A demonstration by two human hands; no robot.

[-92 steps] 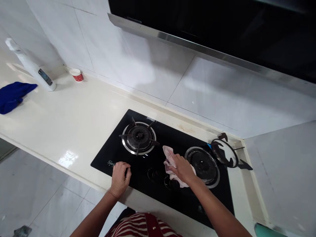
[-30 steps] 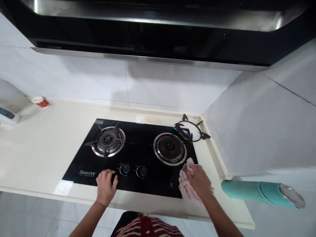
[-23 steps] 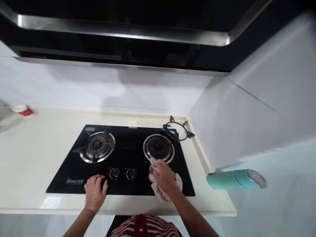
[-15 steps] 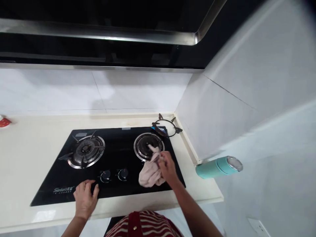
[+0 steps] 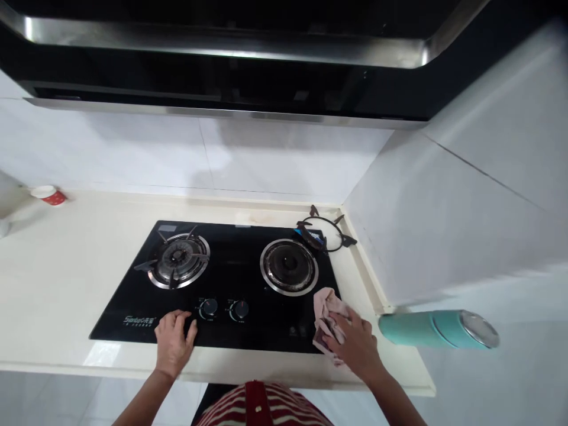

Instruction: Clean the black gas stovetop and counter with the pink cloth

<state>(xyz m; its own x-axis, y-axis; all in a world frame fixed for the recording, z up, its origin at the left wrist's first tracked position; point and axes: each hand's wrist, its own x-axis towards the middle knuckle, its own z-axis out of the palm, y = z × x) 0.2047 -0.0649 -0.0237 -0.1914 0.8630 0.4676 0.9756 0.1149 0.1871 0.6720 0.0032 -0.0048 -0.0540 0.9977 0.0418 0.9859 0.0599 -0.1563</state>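
Over at the counter (image 5: 57, 284), the right hand (image 5: 355, 344), forearm slanting inward, has its fingers curled over a crumpled pink cloth (image 5: 325, 300) at the front right corner of the black cooktop (image 5: 261, 334), while the left hand (image 5: 173, 343), loosely bent and gripping nothing, rests along the front edge.

Cream counter (image 5: 80, 260) | black gas cooktop (image 5: 237, 266) | red-white cup (image 5: 53, 196), back left | teal flask (image 5: 437, 328), right | pan support (image 5: 312, 239), partly on cooktop

Light's bright, cool, diffuse. Glare patch on countertop (image 5: 102, 354) nr front; range hood (image 5: 222, 83) v. dark, w/ hot spots on steel trim (image 5: 222, 47). Soft shadows on backsplash (image 5: 266, 154). Print on gas hob (image 5: 235, 260) fuzzy; R wall (image 5: 465, 236) blurry, thermos (image 5: 412, 328) stretched (wide-angle).
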